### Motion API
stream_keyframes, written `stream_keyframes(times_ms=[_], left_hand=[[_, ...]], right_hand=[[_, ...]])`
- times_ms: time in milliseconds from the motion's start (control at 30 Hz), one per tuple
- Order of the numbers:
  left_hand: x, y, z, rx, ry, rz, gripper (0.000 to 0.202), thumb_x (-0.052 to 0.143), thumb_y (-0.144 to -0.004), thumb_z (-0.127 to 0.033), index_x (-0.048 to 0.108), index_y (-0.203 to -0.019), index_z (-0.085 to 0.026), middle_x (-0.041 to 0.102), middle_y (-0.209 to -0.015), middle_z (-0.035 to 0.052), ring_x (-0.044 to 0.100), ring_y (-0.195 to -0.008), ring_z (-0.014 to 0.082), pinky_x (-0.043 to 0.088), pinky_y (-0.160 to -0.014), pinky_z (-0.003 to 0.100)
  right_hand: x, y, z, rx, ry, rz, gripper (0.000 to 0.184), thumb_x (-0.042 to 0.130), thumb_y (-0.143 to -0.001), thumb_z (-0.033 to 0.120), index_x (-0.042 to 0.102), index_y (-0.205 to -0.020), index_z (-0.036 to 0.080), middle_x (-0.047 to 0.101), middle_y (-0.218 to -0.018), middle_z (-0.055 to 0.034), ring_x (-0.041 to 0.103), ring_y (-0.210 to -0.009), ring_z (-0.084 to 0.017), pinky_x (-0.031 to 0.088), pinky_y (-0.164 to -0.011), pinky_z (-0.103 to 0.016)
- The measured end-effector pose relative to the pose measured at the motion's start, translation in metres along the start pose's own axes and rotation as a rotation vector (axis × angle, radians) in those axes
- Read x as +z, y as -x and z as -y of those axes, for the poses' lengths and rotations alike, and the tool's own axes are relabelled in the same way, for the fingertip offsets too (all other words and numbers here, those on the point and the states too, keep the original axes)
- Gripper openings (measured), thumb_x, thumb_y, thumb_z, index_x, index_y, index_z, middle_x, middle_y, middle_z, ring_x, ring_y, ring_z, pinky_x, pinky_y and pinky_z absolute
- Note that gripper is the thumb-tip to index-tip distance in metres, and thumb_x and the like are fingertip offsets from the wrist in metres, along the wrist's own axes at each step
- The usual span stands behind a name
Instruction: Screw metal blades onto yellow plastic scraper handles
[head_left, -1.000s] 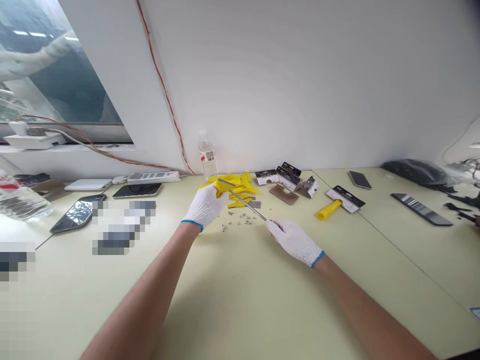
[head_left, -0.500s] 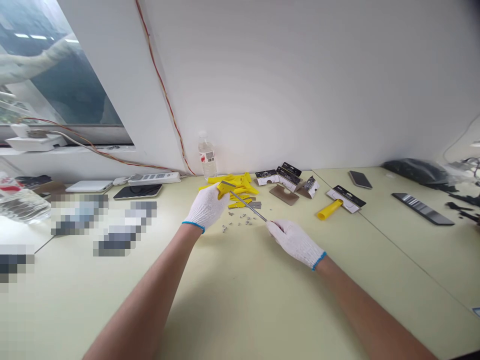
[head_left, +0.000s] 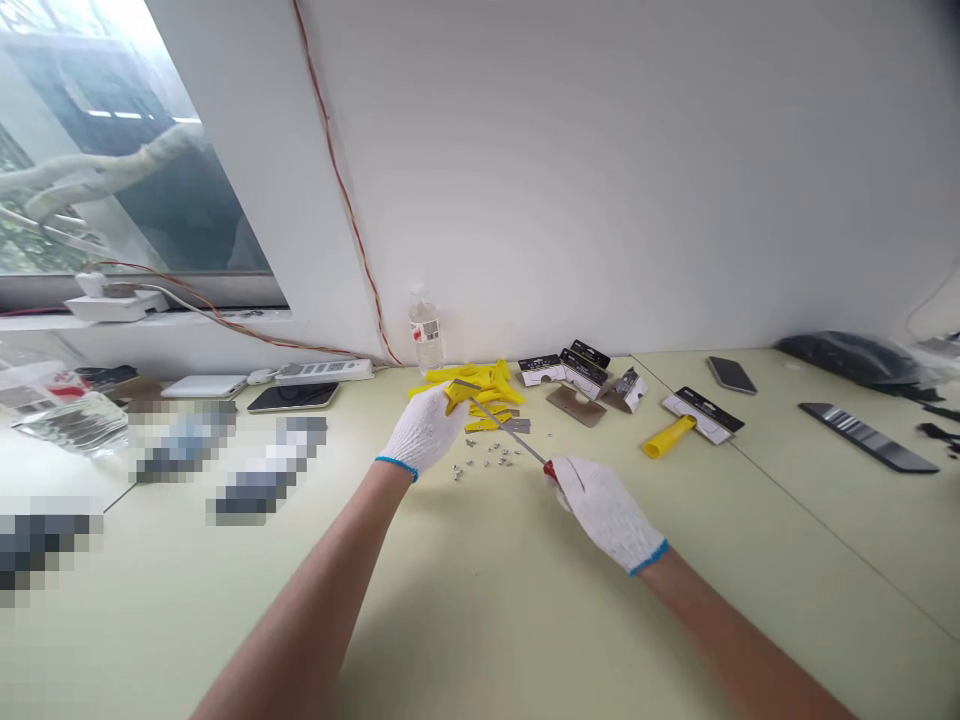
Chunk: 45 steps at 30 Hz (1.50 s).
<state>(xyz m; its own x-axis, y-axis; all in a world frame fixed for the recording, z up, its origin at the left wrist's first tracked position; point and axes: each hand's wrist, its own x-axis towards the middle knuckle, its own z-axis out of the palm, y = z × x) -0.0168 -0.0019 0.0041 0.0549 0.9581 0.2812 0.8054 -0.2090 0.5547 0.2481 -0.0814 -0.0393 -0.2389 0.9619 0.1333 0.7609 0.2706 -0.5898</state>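
Both hands wear white knit gloves. My left hand [head_left: 424,432] is closed around a yellow scraper handle [head_left: 457,392] with a metal blade at its top. My right hand [head_left: 600,505] grips a screwdriver [head_left: 517,437] with a red handle end; its thin metal shaft points up and left, and its tip meets the yellow piece. Several small silver screws [head_left: 489,458] lie scattered on the pale table between the hands. Behind the left hand sits a pile of yellow scraper handles [head_left: 491,385].
A water bottle [head_left: 426,328] stands against the wall. Black-and-white packaging cards [head_left: 574,366] and an assembled yellow scraper [head_left: 686,425] lie to the right, a phone [head_left: 730,374] and dark strip [head_left: 868,437] farther right. A power strip [head_left: 324,371] and tablet [head_left: 292,398] lie left.
The view has tilted, so everything sits slightly lower in the picture. Both hands keep their grips; the red end of the screwdriver handle now shows at my right hand.
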Motion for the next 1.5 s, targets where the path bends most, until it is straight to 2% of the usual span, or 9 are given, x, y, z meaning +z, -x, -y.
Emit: stream_keyframes(times_ms=[133,233,400,467,767,967,1067,1367,1500], left_hand=[[-0.004,0.000,-0.002,0.001,0.001,-0.001,0.020,0.052,-0.093,-0.033,0.062,-0.079,-0.022,0.069,-0.076,0.0048,0.058,-0.061,0.0179,0.041,-0.062,0.028],[-0.006,0.001,0.000,-0.007,0.002,0.025,0.022,0.051,-0.093,-0.034,0.058,-0.076,-0.023,0.068,-0.074,0.0041,0.055,-0.058,0.0174,0.038,-0.058,0.029],[-0.005,0.001,-0.001,-0.031,0.092,0.009,0.022,0.054,-0.092,-0.038,0.053,-0.075,-0.023,0.064,-0.068,0.0020,0.052,-0.054,0.0160,0.038,-0.054,0.028],[-0.005,0.001,-0.003,-0.041,0.119,0.011,0.021,0.053,-0.092,-0.038,0.053,-0.076,-0.023,0.063,-0.067,0.0012,0.051,-0.053,0.0151,0.037,-0.053,0.028],[-0.007,0.003,-0.007,-0.008,0.151,-0.015,0.017,0.054,-0.092,-0.036,0.062,-0.086,-0.022,0.068,-0.076,0.0022,0.056,-0.062,0.0155,0.042,-0.059,0.027],[-0.005,0.002,-0.008,-0.079,0.029,0.033,0.024,0.054,-0.092,-0.034,0.051,-0.072,-0.021,0.058,-0.065,0.0019,0.047,-0.055,0.0146,0.036,-0.054,0.028],[-0.006,0.002,-0.004,-0.103,0.016,0.076,0.021,0.055,-0.089,-0.030,0.050,-0.071,-0.021,0.058,-0.067,0.0025,0.046,-0.056,0.0143,0.034,-0.053,0.028],[-0.018,0.002,-0.008,-0.086,0.107,0.034,0.022,0.055,-0.091,-0.038,0.052,-0.077,-0.021,0.055,-0.063,-0.0018,0.041,-0.053,0.0119,0.036,-0.054,0.025],[-0.015,0.001,-0.010,0.018,0.024,0.013,0.018,0.051,-0.093,-0.034,0.056,-0.081,-0.022,0.061,-0.067,0.0000,0.050,-0.059,0.0151,0.038,-0.060,0.027]], right_hand=[[0.009,0.004,0.005,0.082,0.229,-0.158,0.033,0.041,-0.100,0.035,0.058,-0.088,0.009,0.048,-0.078,-0.0104,0.015,-0.063,-0.010,0.007,-0.066,-0.027],[0.004,0.005,0.015,0.215,0.037,-0.177,0.041,0.046,-0.101,0.048,0.052,-0.087,0.010,0.043,-0.077,-0.0085,0.017,-0.064,-0.008,0.008,-0.063,-0.024],[-0.018,0.003,0.014,0.511,-0.834,0.538,0.060,0.033,-0.100,0.072,0.048,-0.108,0.014,0.036,-0.077,-0.0025,0.018,-0.054,-0.005,0.018,-0.047,-0.018],[-0.019,0.003,0.008,0.515,-0.936,0.641,0.057,0.032,-0.101,0.069,0.046,-0.112,0.015,0.035,-0.076,-0.0014,0.016,-0.052,-0.005,0.020,-0.044,-0.018],[0.017,0.004,-0.018,0.002,0.187,-0.165,0.036,0.039,-0.104,0.034,0.056,-0.086,0.009,0.046,-0.075,-0.0097,0.017,-0.061,-0.009,0.008,-0.063,-0.026],[0.018,0.011,-0.013,-0.021,0.425,-0.274,0.041,0.028,-0.108,0.026,0.063,-0.093,0.008,0.046,-0.074,-0.0088,0.010,-0.061,-0.011,0.004,-0.064,-0.029],[0.016,0.009,-0.003,0.105,0.171,-0.185,0.033,0.033,-0.107,0.027,0.059,-0.097,0.008,0.046,-0.082,-0.0093,0.006,-0.064,-0.011,0.002,-0.064,-0.028],[-0.013,-0.002,-0.008,0.473,-1.100,0.737,0.046,0.017,-0.109,0.056,0.040,-0.109,0.016,0.026,-0.076,0.0003,0.006,-0.053,-0.005,0.011,-0.042,-0.015],[-0.007,0.005,0.004,0.426,-0.842,0.491,0.049,0.031,-0.107,0.060,0.046,-0.104,0.014,0.035,-0.076,-0.0017,0.020,-0.053,-0.005,0.019,-0.046,-0.016]])
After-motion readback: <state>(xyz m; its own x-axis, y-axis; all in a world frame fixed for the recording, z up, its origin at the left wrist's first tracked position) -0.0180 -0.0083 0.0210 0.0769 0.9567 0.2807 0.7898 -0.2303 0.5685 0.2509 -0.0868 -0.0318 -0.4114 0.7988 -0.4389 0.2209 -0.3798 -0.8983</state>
